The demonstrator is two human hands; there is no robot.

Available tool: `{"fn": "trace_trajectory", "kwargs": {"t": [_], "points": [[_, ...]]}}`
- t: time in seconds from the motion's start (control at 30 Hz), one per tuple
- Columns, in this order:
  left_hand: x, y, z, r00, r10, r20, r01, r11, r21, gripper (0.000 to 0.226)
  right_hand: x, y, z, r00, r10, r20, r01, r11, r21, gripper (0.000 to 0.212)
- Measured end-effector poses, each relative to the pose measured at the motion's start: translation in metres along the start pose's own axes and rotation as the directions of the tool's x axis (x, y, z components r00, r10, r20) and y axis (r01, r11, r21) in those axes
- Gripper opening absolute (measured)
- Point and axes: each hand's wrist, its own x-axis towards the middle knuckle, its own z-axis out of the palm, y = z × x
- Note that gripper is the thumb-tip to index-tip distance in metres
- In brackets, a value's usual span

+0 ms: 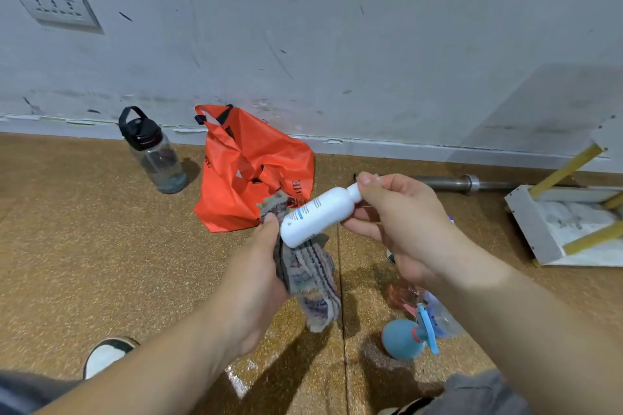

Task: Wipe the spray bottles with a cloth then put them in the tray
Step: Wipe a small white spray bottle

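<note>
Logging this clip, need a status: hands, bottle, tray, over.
Left hand grips cloth against white bottle. Right hand pinches its cap end. White tray on floor at right; blue spray bottle lies under right arm.

Speckled brown floor (84, 246): water bottle (153, 152) upright near wall, orange bag (251, 172) beside it, steel bar (465, 183), white tray (526, 222) far right. Blue spray bottle (403, 338), pink bottle (401, 293), clear bottle (445, 318) clustered together.
</note>
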Motion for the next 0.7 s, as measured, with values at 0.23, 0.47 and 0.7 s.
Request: {"fn": "trace_trajectory", "kwargs": {"t": [0.23, 0.47, 0.7], "points": [[-0.004, 0.012, 0.001, 0.999, -0.034, 0.009, 0.033, 0.997, 0.074, 0.04, -0.004, -0.008, 0.0, 0.974, -0.16, 0.162, 0.178, 0.978, -0.105, 0.019], [-0.004, 0.017, -0.003, 0.997, 0.027, -0.069, -0.02, 0.995, 0.097, 0.042, -0.006, -0.008, -0.002, 0.943, -0.284, 0.172, 0.327, 0.889, -0.32, 0.013], [-0.005, 0.006, -0.006, 0.881, 0.466, 0.078, -0.412, 0.678, 0.608, 0.03, 0.001, 0.002, -0.002, 0.983, -0.161, 0.093, 0.183, 0.922, -0.341, 0.04]]}}
